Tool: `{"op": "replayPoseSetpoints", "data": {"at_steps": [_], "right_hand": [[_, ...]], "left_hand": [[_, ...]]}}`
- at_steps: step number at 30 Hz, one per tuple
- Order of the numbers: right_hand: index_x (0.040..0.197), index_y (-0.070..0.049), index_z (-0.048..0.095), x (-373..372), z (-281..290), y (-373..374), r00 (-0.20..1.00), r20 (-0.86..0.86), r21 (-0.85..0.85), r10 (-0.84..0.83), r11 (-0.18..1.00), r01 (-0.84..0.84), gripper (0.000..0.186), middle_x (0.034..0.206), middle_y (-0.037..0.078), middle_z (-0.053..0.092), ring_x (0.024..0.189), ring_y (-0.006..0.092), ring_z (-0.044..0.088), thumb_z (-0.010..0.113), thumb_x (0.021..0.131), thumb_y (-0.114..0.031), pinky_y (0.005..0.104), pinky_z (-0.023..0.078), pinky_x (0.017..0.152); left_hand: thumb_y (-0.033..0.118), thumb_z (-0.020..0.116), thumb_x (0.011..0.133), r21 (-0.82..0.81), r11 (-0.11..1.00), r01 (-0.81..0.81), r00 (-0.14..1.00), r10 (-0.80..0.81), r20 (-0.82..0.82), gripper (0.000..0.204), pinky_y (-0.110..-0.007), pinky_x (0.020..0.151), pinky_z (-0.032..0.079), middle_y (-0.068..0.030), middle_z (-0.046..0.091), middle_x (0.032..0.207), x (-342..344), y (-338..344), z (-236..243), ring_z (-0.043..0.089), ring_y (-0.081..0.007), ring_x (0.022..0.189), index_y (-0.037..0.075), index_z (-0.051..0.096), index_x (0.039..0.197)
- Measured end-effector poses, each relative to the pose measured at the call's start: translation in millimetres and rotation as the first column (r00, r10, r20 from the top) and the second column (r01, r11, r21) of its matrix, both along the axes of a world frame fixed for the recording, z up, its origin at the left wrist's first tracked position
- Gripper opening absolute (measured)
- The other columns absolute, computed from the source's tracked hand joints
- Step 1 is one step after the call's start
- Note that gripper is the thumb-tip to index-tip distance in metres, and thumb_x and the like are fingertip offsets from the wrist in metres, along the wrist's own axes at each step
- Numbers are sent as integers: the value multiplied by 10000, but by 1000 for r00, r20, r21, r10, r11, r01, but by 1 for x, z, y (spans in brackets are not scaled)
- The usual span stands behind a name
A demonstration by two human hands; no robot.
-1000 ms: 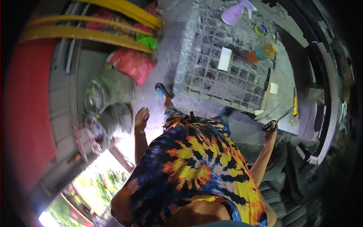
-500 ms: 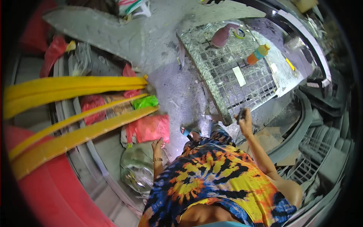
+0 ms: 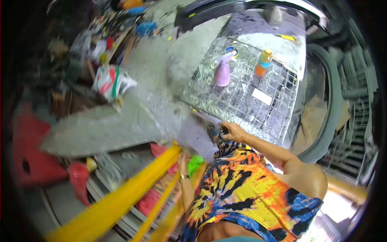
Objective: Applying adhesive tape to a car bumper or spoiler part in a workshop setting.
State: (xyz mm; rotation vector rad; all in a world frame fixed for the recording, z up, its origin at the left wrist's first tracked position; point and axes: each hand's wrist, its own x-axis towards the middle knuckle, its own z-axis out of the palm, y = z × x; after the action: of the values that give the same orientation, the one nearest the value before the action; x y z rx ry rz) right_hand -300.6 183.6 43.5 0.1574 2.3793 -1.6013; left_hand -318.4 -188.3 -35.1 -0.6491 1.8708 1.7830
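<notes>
My left hand (image 3: 183, 161) is smeared by motion beside the far end of a wide yellow strip (image 3: 137, 180). Whether its fingers touch the strip cannot be made out. Two narrower yellow strips, one of them a thin strip (image 3: 159, 207), lie close to my left forearm. A bright green plastic piece (image 3: 195, 164) shows just right of that hand. My right hand (image 3: 234, 132) is closed round the dark handles of what looks like a pair of scissors (image 3: 207, 117), its long thin end pointing to the far left, near the work surface's edge.
On the grid-marked work surface (image 3: 201, 94) stand a pink spray bottle (image 3: 222, 74) and a bottle of orange liquid (image 3: 263, 66); a white card (image 3: 262, 97) lies there. A grey panel (image 3: 96, 131) lies left. Red plastic bags (image 3: 78, 181) and piled clutter (image 3: 98, 46) are farther left.
My view has swung left. My left hand has gone from beside the red bag up to the yellow strips' ends. My right hand has come inward with the scissors, closer to the left hand.
</notes>
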Motion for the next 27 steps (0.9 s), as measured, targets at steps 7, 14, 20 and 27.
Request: {"op": "replayPoseSetpoints", "data": {"at_steps": [7, 14, 20, 27], "right_hand": [[990, -29, 475, -97, 2, 3, 945, 65, 331, -319, 901, 282, 405, 874, 216, 618, 847, 427, 599, 695, 729, -247, 500, 465, 704], [1042, -41, 485, -164, -10, -17, 823, 253, 564, -509, 769, 302, 431, 968, 206, 626, 876, 396, 632, 710, 732, -238, 489, 504, 737], [1074, -39, 475, -189, -37, -57, 651, 129, 741, -748, 509, 438, 412, 980, 196, 632, 898, 369, 645, 672, 749, -198, 479, 521, 756], [1060, -67, 489, -209, -4, -83, 449, 186, 687, -874, 442, 577, 378, 994, 183, 626, 949, 378, 605, 651, 746, -202, 470, 473, 795]], "left_hand": [[219, 594, 919, -147, 986, 74, 985, -49, 164, 190, -256, 630, 483, -71, 648, 913, -150, -66, 4, 624, -158, 747, 55, 579, 1013], [195, 545, 878, -535, 392, 748, 602, -740, 300, 177, -247, 459, 430, -17, 587, 630, -335, -194, -91, 559, -115, 558, 62, 620, 789], [189, 552, 872, -209, 634, 744, 656, -637, 404, 189, -248, 407, 373, -34, 595, 639, -554, -213, -93, 528, -112, 508, 46, 604, 760], [98, 572, 871, -247, 664, 706, 643, -746, -172, 158, -246, 484, 399, -53, 587, 662, -753, -20, -32, 497, -104, 536, 13, 583, 738]]}}
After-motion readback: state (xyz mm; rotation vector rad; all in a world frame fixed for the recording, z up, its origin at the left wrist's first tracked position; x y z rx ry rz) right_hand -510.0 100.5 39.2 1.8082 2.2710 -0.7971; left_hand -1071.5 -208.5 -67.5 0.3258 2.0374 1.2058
